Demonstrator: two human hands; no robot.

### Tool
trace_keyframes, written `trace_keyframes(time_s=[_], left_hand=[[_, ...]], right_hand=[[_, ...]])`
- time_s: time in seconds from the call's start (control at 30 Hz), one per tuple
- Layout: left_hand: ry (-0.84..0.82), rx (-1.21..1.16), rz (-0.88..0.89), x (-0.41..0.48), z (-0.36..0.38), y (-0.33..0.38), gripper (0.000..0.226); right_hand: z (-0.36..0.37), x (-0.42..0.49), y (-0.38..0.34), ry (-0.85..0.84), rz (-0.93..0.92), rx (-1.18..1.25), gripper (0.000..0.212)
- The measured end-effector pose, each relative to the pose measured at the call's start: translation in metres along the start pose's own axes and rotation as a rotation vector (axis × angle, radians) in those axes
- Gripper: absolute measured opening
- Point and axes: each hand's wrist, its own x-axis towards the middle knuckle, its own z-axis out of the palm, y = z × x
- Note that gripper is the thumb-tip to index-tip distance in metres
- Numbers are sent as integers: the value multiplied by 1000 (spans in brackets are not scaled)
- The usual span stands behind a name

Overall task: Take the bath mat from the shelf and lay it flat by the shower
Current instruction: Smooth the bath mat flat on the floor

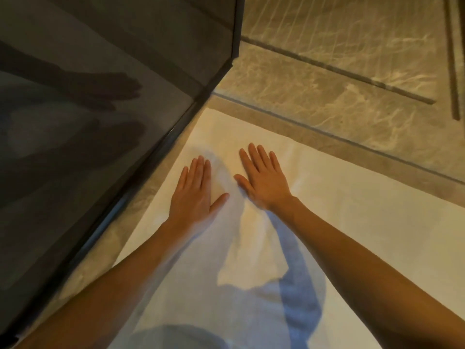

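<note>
A white bath mat (352,222) lies spread on the marble floor, its long far edge running beside the shower threshold. My left hand (195,195) rests palm down on the mat near its far left part, fingers together and thumb out. My right hand (263,178) lies flat a short way to the right, fingers spread. Neither hand holds anything. Small creases show in the cloth between and below the hands. My arms' shadows fall across the near part of the mat.
A dark glass panel (88,122) with a black frame stands along the left and reflects my arms. The grey marble shower floor (339,71) with a long drain slot (352,71) lies beyond a raised stone sill (327,139).
</note>
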Motion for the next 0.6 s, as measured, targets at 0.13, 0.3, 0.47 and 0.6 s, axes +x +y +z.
trace_keyframes(time_s=[0.13,0.3,0.47,0.6], left_hand=[[-11,6,-26,0,0,-6,92],[8,-20,-106,-10,-7,-14,92],[46,-21,21,-62,-2,-7,84],[-20,56,-6,-89,9,-23,84]], right_hand=[[-1,-5,28,32,120,24,70],[-12,-15,55,10,263,20,71],[-12,-25,-5,144,25,24,69],[7,-43,-35,15,-63,37,69]])
